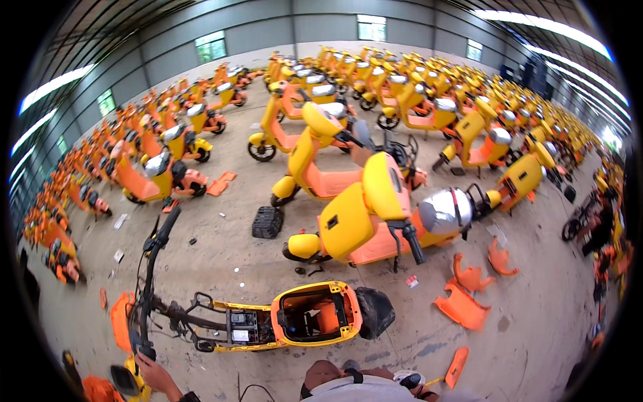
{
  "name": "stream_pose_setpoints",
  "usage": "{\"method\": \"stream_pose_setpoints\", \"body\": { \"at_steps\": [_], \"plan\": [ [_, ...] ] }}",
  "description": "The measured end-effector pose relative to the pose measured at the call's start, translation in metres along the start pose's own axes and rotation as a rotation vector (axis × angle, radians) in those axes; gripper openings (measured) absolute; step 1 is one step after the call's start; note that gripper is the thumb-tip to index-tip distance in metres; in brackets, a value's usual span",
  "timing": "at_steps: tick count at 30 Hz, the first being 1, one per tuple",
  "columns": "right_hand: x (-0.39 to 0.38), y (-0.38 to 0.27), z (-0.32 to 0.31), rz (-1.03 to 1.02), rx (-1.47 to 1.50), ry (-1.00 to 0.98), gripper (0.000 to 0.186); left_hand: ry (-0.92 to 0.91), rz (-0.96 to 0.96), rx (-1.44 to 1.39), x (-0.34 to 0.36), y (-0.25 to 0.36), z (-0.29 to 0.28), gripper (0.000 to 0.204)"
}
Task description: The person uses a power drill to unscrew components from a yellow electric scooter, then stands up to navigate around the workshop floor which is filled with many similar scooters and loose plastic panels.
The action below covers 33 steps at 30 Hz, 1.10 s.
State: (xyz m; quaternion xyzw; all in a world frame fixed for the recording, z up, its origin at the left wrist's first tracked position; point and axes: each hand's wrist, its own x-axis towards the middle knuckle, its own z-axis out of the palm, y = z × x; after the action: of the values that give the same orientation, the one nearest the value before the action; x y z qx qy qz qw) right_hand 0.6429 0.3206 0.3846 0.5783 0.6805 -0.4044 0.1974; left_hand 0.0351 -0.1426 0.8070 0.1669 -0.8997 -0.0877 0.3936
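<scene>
The stripped scooter point(268, 321) stands on the concrete floor point(221, 241) right in front of the person, seat off, its orange-lined seat bay point(315, 313) open and frame bare toward the handlebar point(151, 268). The left hand point(155, 372) grips the near handlebar end at the lower left; its fingers wrap the grip. The right hand is out of view, so I cannot tell its state.

Steadying the bike well likely means keeping that bar hold firm and the front wheel straight, since the light frame could tip toward the person.

Close behind stands a whole yellow scooter point(362, 214) with a wrapped seat point(444, 211). A black block point(267, 222) lies near it. Loose orange panels point(462, 307) litter the floor to the right and could trip a step that way. Rows of parked scooters point(402, 87) fill the hall beyond.
</scene>
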Motion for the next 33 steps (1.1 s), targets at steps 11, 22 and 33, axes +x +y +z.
{"method": "stream_pose_setpoints", "body": {
  "at_steps": [11, 22, 33],
  "plan": [
    [-0.013, -0.003, -0.021, -0.065, 0.169, -0.071, 0.053, 0.043, 0.5, 0.046, -0.094, 0.13, -0.128, 0.032],
    [-0.054, -0.037, -0.029, 0.188, 0.002, 0.014, 0.057, -0.074, 0.639, -0.058, -0.109, 0.15, -0.106, 0.032],
    [-0.052, -0.035, -0.043, 0.057, 0.147, -0.182, 0.048, -0.106, 0.664, -0.067, -0.107, 0.149, -0.099, 0.032]
  ]
}}
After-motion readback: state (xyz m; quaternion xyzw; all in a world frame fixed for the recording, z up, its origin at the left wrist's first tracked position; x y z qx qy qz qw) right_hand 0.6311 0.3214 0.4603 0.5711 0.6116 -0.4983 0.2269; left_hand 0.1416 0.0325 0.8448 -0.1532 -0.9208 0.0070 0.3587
